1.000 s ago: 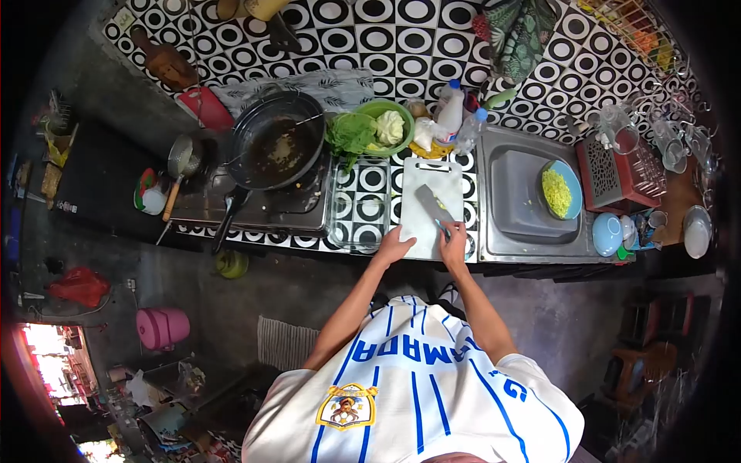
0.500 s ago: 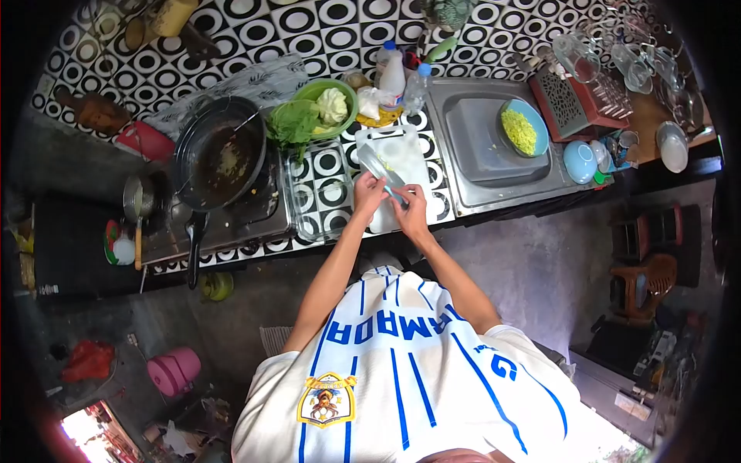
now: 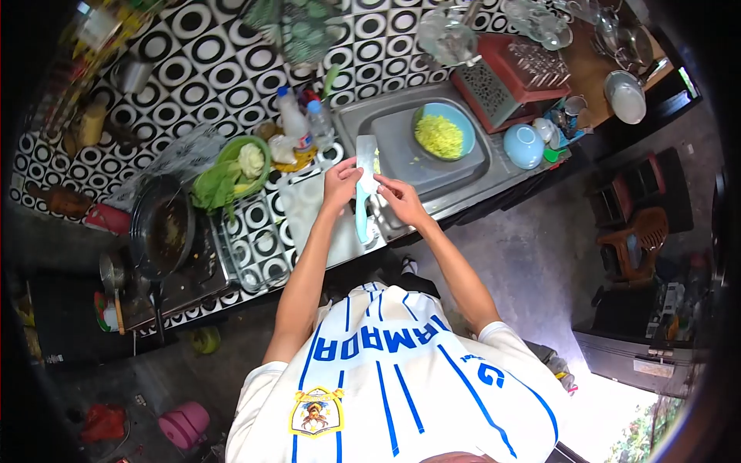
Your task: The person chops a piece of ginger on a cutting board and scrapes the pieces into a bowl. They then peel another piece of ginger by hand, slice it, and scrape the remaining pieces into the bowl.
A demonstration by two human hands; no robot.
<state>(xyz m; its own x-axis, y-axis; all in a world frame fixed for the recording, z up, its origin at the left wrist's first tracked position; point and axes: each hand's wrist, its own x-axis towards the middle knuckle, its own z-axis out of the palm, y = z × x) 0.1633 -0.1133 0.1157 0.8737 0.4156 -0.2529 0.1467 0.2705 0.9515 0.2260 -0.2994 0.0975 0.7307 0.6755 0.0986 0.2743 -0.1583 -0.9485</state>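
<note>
My left hand [image 3: 341, 187] is closed on a wide-bladed kitchen knife [image 3: 361, 212], pinching it where the blade meets the light blue handle. The blade points away from me and the handle hangs toward my body. Small pale green chopped bits stick to the blade's right side. From the right, my right hand [image 3: 400, 202] pinches the blade's lower edge with its fingertips. Below and left of the knife lies a white cutting board [image 3: 312, 212]. Beyond my right hand, a blue bowl [image 3: 466, 139] holds shredded yellow-green vegetable [image 3: 438, 137].
The bowl stands on a grey upturned basin [image 3: 394, 127] in the steel sink [image 3: 351, 116]. Left of the board are a green bowl of leafy vegetables [image 3: 266, 166], bottles [image 3: 293, 119] and a large black wok [image 3: 139, 224] on the stove. A red dish rack [image 3: 494, 85] stands at right.
My view and both hands have shifted right, from over the cutting board toward the sink. The knife has turned from slanted to nearly upright in view, its handle now toward me.
</note>
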